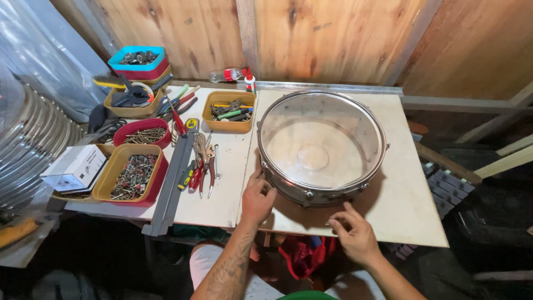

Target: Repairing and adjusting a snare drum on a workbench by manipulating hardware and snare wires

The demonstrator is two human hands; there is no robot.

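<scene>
I'm looking down at a metal drum shell (321, 147), round, open side up, sitting on the right half of the worktop (408, 194). No long axis to speak of, since it's a ring; its near rim is facing me and tilting slightly, far rim looking a bit higher.

My left hand (256, 199) is touching the shell's near-left wall, fingers (268, 192) curling against the hoop by a lug; I can't tell if they're actually pinching anything or just resting on it. My right hand (355, 233) is lying just beside the near-right side of the shell, fingers (340, 221) loosely bent with a small gap between thumb and forefinger, tips pointing left toward the rim but apart from it. It may be holding something tiny, too small to tell. So the left hand is the nearer one, already in contact; the shell is lying far and slightly left of the right fingers.

Room: bare board is showing to the right of the shell and in a narrow strip near me; the worktop's near edge is running right under both wrists. Left of the shell it's crowded: pliers and cutters (203, 166) lying near, a grey metal bar (173, 183), a yellow tray of screws (132, 175), a red bowl of screws (142, 133), a yellow tub of tools (229, 111). A plastic bottle (229, 74) is lying along the far wooden wall.
</scene>
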